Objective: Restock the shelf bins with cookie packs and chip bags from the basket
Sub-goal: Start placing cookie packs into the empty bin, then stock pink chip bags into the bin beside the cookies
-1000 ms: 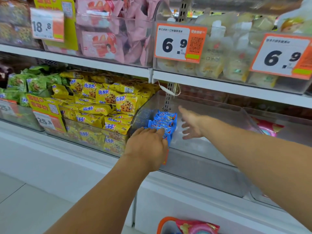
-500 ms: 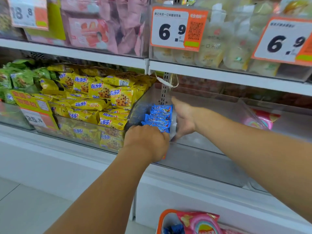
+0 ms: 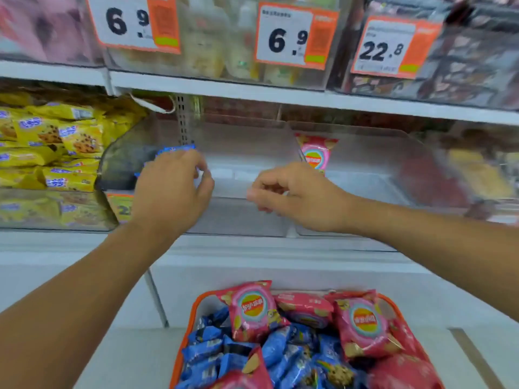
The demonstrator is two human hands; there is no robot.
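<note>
A short stack of blue cookie packs [image 3: 175,149] stands at the left end of a clear shelf bin [image 3: 252,217]. My left hand [image 3: 171,192] hovers right in front of that stack with loosely bent fingers, and I see nothing gripped in it. Over the bin's front wall, my right hand [image 3: 295,197] hangs with loosely curled fingers and holds nothing. One pink chip bag [image 3: 316,153] stands upright in the neighbouring clear bin [image 3: 393,164]. Below, an orange basket [image 3: 193,313] holds pink chip bags [image 3: 252,310] and several blue cookie packs [image 3: 207,355].
Yellow cookie packs [image 3: 56,141] fill the bin to the left. The upper shelf edge [image 3: 252,94] runs just above the open bins, with price tags [image 3: 292,35] on the bins over it. The white shelf base [image 3: 280,265] stands between bins and basket.
My right hand has drawn back from inside the bin to its front wall and curled its fingers. My left hand stays by the blue packs. The view has dropped, showing the basket.
</note>
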